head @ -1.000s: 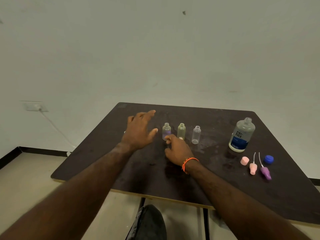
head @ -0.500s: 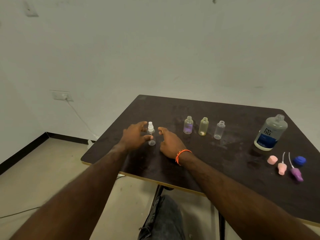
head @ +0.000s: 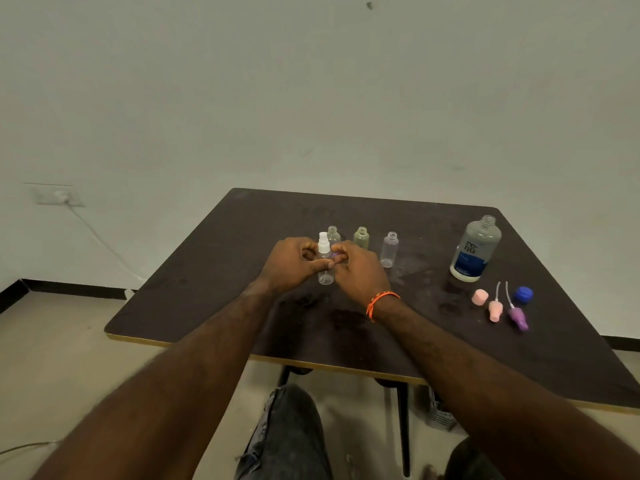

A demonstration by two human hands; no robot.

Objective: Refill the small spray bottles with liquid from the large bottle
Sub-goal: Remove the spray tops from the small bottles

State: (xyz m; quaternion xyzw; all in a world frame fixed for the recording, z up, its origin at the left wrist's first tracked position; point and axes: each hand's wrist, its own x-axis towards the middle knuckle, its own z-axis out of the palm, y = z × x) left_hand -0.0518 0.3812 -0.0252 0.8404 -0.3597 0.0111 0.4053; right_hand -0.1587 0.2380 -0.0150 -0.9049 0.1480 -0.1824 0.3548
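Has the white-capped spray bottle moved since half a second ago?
Yes. The white-capped spray bottle stood well to the left of the three open small bottles; now, held between the left hand and right hand, it is right in front of the leftmost one.

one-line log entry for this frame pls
phase: uncapping | both hands on capped clear spray bottle | three small bottles open | large bottle open, untouched | spray heads on table

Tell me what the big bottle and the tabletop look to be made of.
Large bottle: apparently clear plastic with a smooth, slightly frosted look; the wall shows through it above a dark blue printed label.
Tabletop: seemingly dark brown laminated board, matte and smudged; a pale yellowish edge strip along the near side suggests wood composite.
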